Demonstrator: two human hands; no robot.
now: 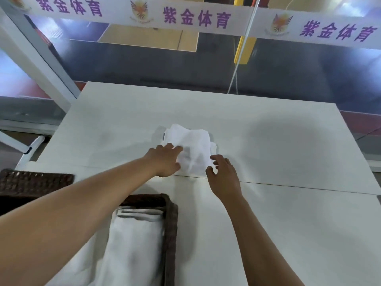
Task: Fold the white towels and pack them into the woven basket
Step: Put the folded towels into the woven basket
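Note:
A white towel (190, 144) lies crumpled and partly folded in the middle of the white table (278, 162). My left hand (165, 159) grips the towel's near left edge, thumb under and fingers on top. My right hand (223, 174) pinches its near right corner between thumb and fingers. A dark woven basket (172, 219) sits at the near edge, under my left forearm. Folded white towels (134, 234) lie inside it.
A second dark woven basket (35, 181) stands at the near left, next to the first. Past the far table edge a glass wall carries a white banner (195, 17) with purple characters. A white frame post (41, 65) slants down at the left.

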